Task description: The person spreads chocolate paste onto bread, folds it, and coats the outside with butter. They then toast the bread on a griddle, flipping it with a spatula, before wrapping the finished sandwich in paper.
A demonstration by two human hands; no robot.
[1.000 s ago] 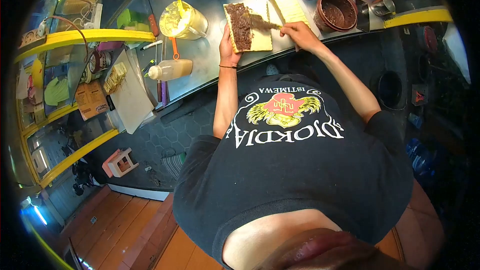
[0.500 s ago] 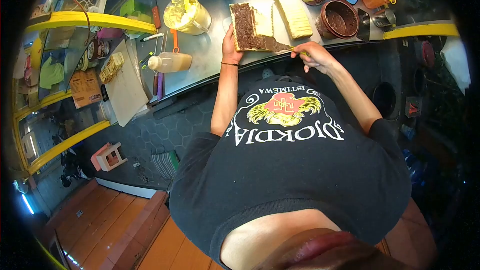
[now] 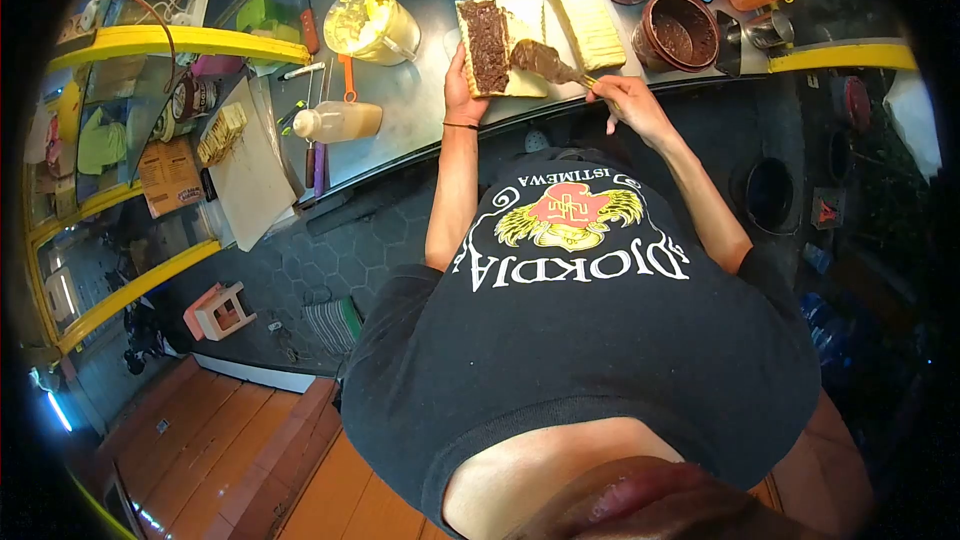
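**Right hand** (image 3: 625,100): closed around the handle of a spreading knife (image 3: 545,60). The blade points away from the person and carries a thick lump of dark chocolate spread. It sits over the right-hand part of the bread slab (image 3: 525,25). Whether it touches the bread or is just above it cannot be told.

**Left hand** (image 3: 462,90): fingers together and pressed on the slab's near left corner, thumb along its edge, holding it steady. A thin band circles the wrist.

**Slab position:** flat on the steel counter (image 3: 420,105), just inside the near edge and about midway along it.

**Progress, as judged:**
- Done: a layer of chocolate (image 3: 487,35) covers the left strip of the slab from near end to far end.
- Left: the right strip is pale and bare, apart from where the loaded blade sits.
- Overall: about half covered.

**Surroundings:**
- A second slab (image 3: 585,18), uncoated, lies just beside the first on its right.
- A brown tub (image 3: 683,35) smeared with chocolate stands further right, near the counter's near edge.
- A pale tub of yellowish fat (image 3: 375,28) with a yellow handle standing in it is to the left of the work.
- A squeeze bottle (image 3: 335,122) lies on its side towards the near left edge.
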